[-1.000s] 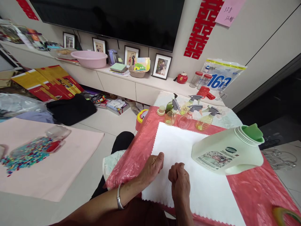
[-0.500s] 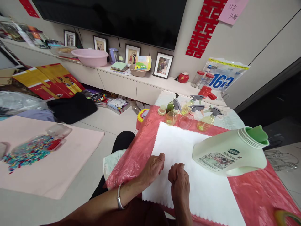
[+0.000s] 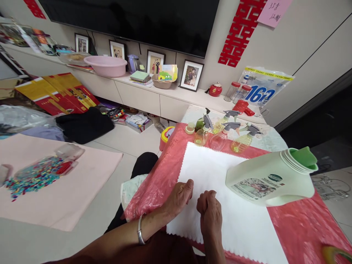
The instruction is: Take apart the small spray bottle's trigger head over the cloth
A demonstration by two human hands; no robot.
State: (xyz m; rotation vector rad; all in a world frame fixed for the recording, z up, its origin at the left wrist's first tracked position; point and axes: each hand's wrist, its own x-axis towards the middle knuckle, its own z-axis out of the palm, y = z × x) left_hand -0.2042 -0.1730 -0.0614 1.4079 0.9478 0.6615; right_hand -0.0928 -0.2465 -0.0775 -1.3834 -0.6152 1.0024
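The white cloth (image 3: 220, 190) lies flat on the red plastic sheet (image 3: 297, 227) at the tabletop's near edge; the left hand (image 3: 178, 198) and right hand (image 3: 210, 212) rest on it, fingers curled loosely and holding nothing. A white detergent jug (image 3: 271, 178) lies on its side on the cloth's right edge, still capped and untouched. Spray bottles (image 3: 220, 132) line the far edge, beyond them a cluttered living-room floor.

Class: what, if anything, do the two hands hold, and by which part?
Nothing visibly held: left hand and right hand rest curled on the white scallop-edged cloth.
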